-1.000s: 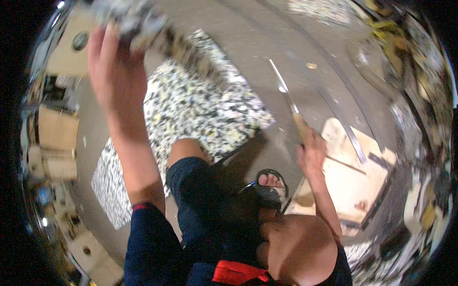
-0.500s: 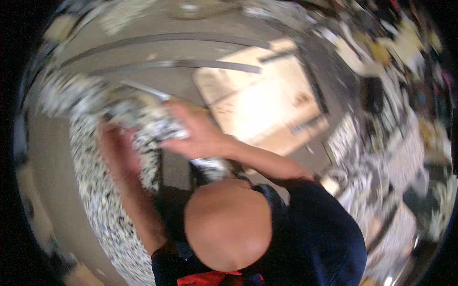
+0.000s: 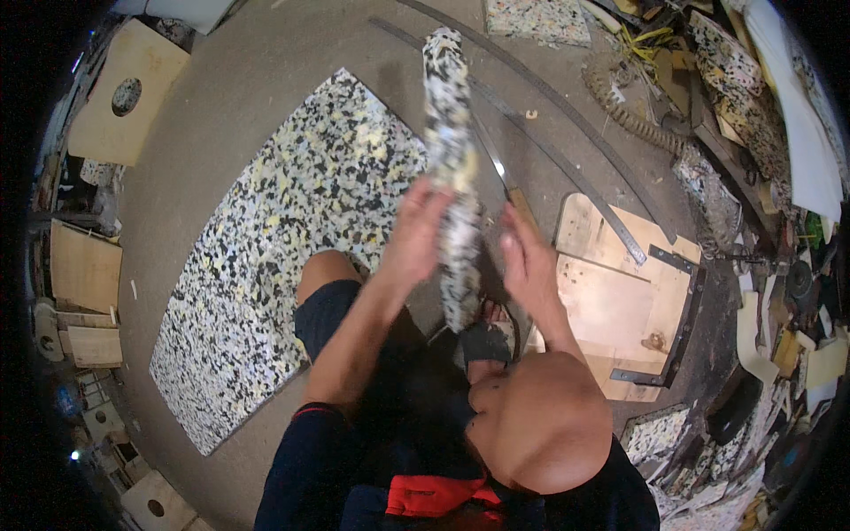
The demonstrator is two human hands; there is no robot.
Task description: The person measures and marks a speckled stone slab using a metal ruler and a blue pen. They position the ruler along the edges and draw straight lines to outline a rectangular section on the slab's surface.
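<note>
My left hand (image 3: 418,232) grips a long, speckled foam strip (image 3: 447,106), held upright in the picture and slightly blurred in its lower part. Just right of the strip, my right hand (image 3: 528,257) is closed around the wooden handle of a long knife (image 3: 519,202), whose thin steel blade (image 3: 498,159) points away from me. A large speckled foam sheet (image 3: 266,221) lies on the floor to the left, partly under my bent knee. At the lower right lies a pale wooden board (image 3: 611,310) with dark metal strips along its edge.
Two long flat metal strips (image 3: 567,159) lie across the floor (image 3: 190,221). Wooden pieces with holes (image 3: 115,142) line the left side. A ribbed hose (image 3: 629,119), foam offcuts and scrap (image 3: 739,97) are piled along the right, with another foam piece (image 3: 531,18) at the top.
The view swung right and back. The foam strip moved from upper left to the middle, and my left hand came down with it. Half a second ago both hands were at the foam.
</note>
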